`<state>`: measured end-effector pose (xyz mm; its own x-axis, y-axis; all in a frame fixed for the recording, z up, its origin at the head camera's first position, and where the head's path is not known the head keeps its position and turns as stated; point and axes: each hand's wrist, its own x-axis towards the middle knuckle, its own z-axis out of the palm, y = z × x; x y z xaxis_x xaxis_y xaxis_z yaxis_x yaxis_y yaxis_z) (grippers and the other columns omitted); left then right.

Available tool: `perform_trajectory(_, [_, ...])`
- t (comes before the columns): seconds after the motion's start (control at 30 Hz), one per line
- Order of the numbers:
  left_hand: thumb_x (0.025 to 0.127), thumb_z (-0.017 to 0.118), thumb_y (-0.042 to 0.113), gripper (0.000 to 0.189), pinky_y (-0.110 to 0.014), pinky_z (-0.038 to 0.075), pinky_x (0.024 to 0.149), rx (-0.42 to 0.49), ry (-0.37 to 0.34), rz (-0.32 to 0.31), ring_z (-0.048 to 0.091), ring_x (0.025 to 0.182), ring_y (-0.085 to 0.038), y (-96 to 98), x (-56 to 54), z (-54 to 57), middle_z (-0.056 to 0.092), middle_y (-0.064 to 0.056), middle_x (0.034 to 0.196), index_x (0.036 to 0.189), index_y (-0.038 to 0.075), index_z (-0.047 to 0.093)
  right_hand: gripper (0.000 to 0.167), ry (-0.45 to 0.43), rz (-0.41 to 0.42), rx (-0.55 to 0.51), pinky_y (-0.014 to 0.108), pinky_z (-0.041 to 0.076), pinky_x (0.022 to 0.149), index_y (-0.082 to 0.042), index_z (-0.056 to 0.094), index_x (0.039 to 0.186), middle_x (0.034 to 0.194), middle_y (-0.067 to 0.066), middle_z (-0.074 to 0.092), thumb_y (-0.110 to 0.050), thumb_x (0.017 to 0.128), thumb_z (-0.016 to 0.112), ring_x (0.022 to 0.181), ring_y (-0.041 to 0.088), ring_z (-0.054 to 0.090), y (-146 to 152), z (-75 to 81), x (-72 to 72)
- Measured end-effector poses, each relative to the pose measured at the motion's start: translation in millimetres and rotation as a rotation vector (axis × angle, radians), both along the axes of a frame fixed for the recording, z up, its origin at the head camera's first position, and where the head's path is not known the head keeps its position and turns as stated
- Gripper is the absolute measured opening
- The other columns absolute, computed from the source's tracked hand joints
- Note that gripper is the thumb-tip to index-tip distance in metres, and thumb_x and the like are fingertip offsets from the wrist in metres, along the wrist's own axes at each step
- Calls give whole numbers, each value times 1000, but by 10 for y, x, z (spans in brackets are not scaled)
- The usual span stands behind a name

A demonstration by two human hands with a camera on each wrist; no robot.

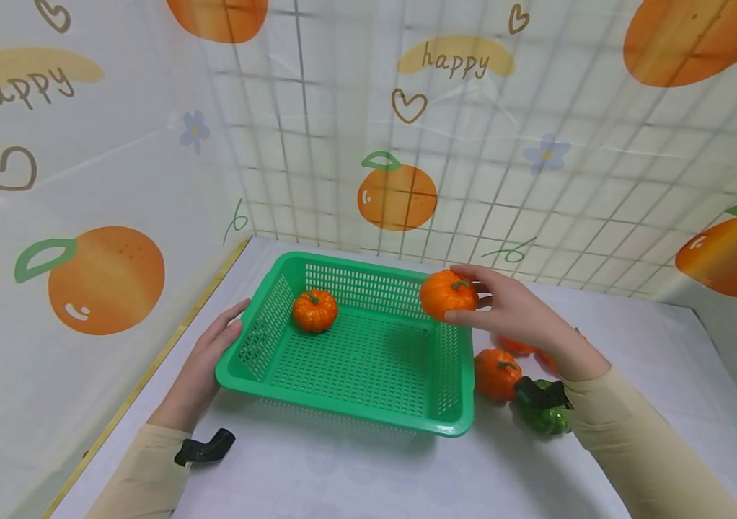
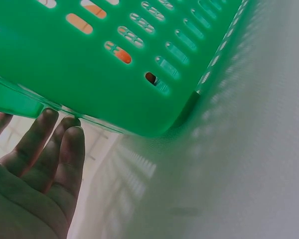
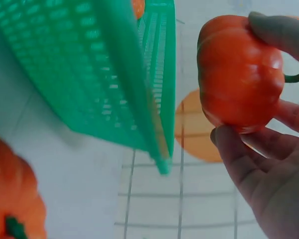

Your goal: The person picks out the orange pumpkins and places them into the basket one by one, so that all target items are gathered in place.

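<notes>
My right hand (image 1: 513,306) holds a small orange pumpkin (image 1: 441,295) with a green stem, thumb on one side and fingers on the other. In the head view the pumpkin overlaps the right back corner of a green plastic basket (image 1: 349,417); the right wrist view has it raised beside the rim. A second orange pumpkin (image 1: 315,311) sits inside the basket, toward its left back corner. At the basket's left side is my left hand (image 1: 202,360). Its fingers (image 2: 70,154) are fairly straight, tips right at the underside of the rim in the left wrist view.
Right of the basket, on the white table (image 1: 316,476), stands another orange pumpkin (image 1: 497,375). A dark green pumpkin (image 1: 544,418) lies partly under the right wrist's black strap. More orange ones (image 1: 516,346) are half hidden behind the right forearm. A printed curtain (image 1: 342,144) hangs behind.
</notes>
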<state>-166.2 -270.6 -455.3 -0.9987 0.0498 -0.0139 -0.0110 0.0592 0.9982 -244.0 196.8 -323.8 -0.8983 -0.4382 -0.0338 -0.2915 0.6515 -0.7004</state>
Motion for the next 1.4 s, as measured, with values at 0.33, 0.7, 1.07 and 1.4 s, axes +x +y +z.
perform_trajectory(0.33, [105, 40, 50, 52, -27, 46, 92, 5, 3, -6, 43, 127, -25, -7, 4, -8, 30, 0, 156, 154, 35, 32, 81, 96, 196, 27, 36, 50, 92, -22, 43, 149, 137, -9, 51, -50, 81, 79, 118, 17, 52, -380, 76, -101])
perform_trajectory(0.7, [104, 40, 52, 54, -29, 46, 92, 4, -11, -1, 44, 127, -25, -7, 4, 7, 32, -2, 155, 154, 36, 32, 84, 100, 261, 99, 35, 53, 87, -13, 45, 148, 130, -2, 59, -49, 80, 80, 113, 18, 59, -805, 38, -155])
perform_trajectory(1.07, [103, 40, 55, 55, -33, 42, 95, -22, -22, 7, 39, 132, -25, -19, 4, 4, 31, -1, 156, 154, 38, 31, 78, 128, 405, 186, 28, 50, 86, -13, 49, 143, 131, -2, 56, -46, 80, 81, 107, 11, 55, -1270, -136, -200])
perform_trajectory(1.4, [103, 40, 54, 55, -31, 44, 93, -16, -26, 13, 41, 130, -25, -11, 2, 14, 33, -2, 154, 154, 37, 31, 79, 124, 449, 252, 31, 45, 93, -15, 49, 144, 133, -2, 56, -50, 80, 78, 113, 13, 51, -1666, -304, -195])
